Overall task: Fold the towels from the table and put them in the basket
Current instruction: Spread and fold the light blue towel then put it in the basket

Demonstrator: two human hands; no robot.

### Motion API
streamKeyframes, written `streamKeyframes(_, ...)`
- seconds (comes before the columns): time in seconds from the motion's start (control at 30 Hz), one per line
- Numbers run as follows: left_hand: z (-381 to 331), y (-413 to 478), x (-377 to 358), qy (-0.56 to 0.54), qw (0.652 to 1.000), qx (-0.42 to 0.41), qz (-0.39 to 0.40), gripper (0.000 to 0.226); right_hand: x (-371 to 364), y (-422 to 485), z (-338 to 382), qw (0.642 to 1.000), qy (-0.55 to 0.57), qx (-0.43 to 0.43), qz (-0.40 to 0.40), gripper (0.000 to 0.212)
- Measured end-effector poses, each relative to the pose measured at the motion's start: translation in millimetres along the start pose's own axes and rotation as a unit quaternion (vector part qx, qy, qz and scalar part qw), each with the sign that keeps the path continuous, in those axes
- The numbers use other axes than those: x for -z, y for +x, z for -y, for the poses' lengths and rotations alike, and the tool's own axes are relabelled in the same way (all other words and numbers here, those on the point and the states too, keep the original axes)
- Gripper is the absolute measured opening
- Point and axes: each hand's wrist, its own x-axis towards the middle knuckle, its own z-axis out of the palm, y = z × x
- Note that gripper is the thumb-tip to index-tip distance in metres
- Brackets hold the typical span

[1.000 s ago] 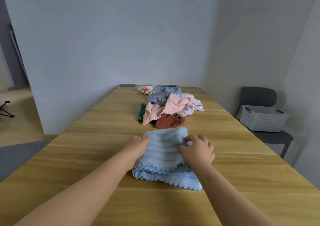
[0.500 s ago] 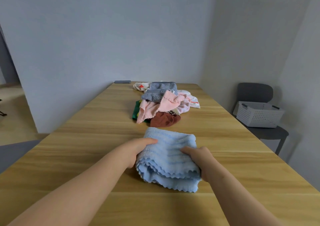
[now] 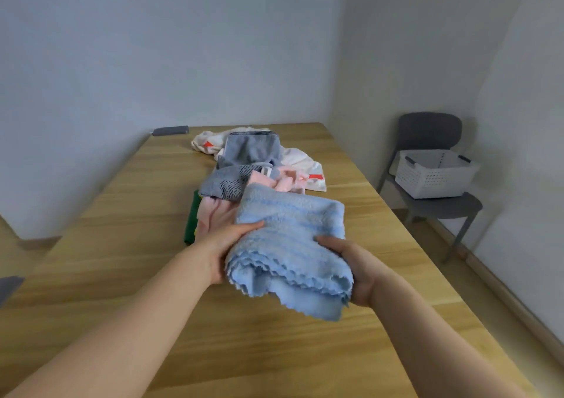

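Observation:
A folded light blue towel (image 3: 290, 245) is lifted off the wooden table (image 3: 128, 275), held between both hands. My left hand (image 3: 224, 245) grips its left side, thumb on top and fingers underneath. My right hand (image 3: 351, 268) grips the right side the same way. Behind it lies a heap of unfolded towels (image 3: 253, 165): grey, pink, white with red marks, and a green one at the left edge. The white perforated basket (image 3: 433, 173) sits on a grey chair to the right of the table.
The grey chair (image 3: 433, 202) stands against the right wall, a gap of floor between it and the table. A small dark flat object (image 3: 170, 130) lies at the table's far left corner. Walls close in behind and to the right.
Both hands moved from pressing on the blue towel to gripping its sides, and the towel has risen off the table. The view has turned slightly to the right.

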Motion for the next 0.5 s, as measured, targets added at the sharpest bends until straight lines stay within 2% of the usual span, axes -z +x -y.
streamKeyframes(0.03, -7.1, -0.6, -8.2, 0.002, 1.000, 0.000, 0.001, 0.065, 3.1, -6.5, 7.3, 1.000, 0.003, 0.008, -0.009, 0.037)
streamKeyframes(0.13, -27.3, -8.3, -45.8, 0.037, 0.999, -0.023, 0.016, 0.044, 19.1, -33.1, 32.7, 0.997, -0.006, 0.048, -0.057, 0.029)
streamKeyframes(0.27, -46.7, -6.3, -110.9, 0.060, 0.995, -0.045, 0.072, 0.070, 56.7, -78.5, 70.0, 0.989, -0.011, 0.086, -0.121, 0.028)
streamKeyframes(0.4, -50.3, -1.6, -198.2, 0.098, 0.984, -0.086, 0.126, 0.066, 120.2, -121.5, 93.1, 0.978, -0.002, 0.092, -0.189, 0.031)
streamKeyframes(0.5, -42.7, 4.4, -268.3, 0.118, 0.978, -0.086, 0.152, 0.063, 177.9, -158.0, 106.5, 0.978, 0.023, 0.093, -0.188, 0.021)
